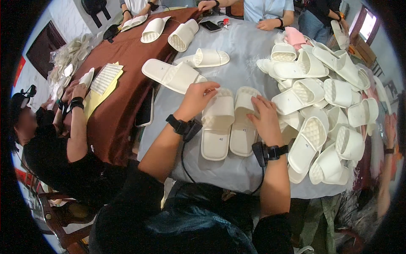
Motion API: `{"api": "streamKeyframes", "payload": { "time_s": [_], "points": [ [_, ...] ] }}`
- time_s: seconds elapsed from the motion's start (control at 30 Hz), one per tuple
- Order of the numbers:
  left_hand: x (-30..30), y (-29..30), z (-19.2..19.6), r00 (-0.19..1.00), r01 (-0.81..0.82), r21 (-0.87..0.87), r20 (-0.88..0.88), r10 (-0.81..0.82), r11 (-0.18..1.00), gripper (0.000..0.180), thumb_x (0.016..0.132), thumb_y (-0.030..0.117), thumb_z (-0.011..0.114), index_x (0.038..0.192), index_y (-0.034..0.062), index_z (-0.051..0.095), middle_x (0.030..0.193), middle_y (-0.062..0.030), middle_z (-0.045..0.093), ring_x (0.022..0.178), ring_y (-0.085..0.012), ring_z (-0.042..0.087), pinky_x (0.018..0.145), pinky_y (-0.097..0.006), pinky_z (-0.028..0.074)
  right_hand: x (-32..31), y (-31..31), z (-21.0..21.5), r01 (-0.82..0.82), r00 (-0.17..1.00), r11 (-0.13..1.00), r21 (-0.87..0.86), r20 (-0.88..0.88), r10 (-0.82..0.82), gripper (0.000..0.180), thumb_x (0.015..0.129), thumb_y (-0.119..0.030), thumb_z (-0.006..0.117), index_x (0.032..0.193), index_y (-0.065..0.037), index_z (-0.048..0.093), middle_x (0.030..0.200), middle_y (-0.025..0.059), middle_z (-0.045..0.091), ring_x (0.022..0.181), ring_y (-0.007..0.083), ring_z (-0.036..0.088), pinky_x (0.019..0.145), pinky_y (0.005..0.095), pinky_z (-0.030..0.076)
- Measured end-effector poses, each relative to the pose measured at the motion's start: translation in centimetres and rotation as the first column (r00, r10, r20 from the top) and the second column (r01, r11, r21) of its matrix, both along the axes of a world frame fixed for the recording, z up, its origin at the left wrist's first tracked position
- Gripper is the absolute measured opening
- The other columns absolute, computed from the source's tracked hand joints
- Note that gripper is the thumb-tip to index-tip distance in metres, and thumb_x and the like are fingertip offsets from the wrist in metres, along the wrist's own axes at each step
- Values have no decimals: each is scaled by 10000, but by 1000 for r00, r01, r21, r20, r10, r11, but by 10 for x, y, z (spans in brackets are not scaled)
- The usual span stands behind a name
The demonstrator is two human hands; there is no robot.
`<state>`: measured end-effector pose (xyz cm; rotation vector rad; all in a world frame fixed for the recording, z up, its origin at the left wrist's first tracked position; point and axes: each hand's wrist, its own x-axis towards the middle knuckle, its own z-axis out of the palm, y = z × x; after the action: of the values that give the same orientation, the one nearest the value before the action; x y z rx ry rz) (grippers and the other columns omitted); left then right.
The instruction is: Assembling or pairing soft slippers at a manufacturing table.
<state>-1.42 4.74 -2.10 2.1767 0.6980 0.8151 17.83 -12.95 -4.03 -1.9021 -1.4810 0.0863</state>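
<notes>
Nearest you, black straps circle both your wrists, each bearing a small black device with a cable. Just beyond them, a pair of cream slippers lies side by side on the grey cloth-covered surface (165, 110), straps toward the far side. Each insole carries a small printed size number near the heel end.

Your left hand (195, 100) reaches the far left edge of the left slipper (215, 146), fingertips bent against it beside the strap; you can't tell from here whether they grip. Your right hand (267, 120) lies along the right side of the right slipper (242, 146), fingers spread and touching its strap without closing around it.

To your right, near that hand, rises a heap of cream slippers (298, 99), several with similar printed marks, topped at the far end by a pink slipper (294, 37). Ahead of your left hand lie two more slippers, one (169, 74) partly over the other (213, 58).

Left of these, a brown cloth (112, 127) carries a densely printed sheet (106, 78), too small to read, on yellow paper (91, 103). Farther off lies a dark phone (210, 26), near a co-worker in light blue (266, 12).
</notes>
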Motion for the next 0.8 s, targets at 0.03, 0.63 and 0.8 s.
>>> {"api": "streamKeyframes", "payload": {
  "time_s": [0.03,0.63,0.8],
  "points": [
    [-2,-1,5,1000,11,89,-26,-9,996,269,864,81,691,1130,38,688,866,-87,722,739,-146,659,683,-277,519,0,-2,0,2,1000,1000,6,2,-2,566,738,-60,751,1276,-51,574,1372,172,528,1264,384,448,1090,451,368],
    [93,18,24,659,455,335,-749,-60,825,126,817,159,674,893,65,706,850,-156,704,811,-347,677,718,-418,542,-1,-6,4,14,999,999,45,-39,-13,471,713,-109,765,1161,-42,635,1284,159,591,1173,369,515,1015,427,427],
    [85,32,25,903,304,134,-356,-240,943,46,866,60,629,848,25,653,816,-106,705,738,-206,701,646,-318,521,-1,-7,7,-3,997,1000,22,-74,5,460,727,-152,769,1158,-49,644,1279,161,595,1159,376,516,996,430,437]
  ]
}}
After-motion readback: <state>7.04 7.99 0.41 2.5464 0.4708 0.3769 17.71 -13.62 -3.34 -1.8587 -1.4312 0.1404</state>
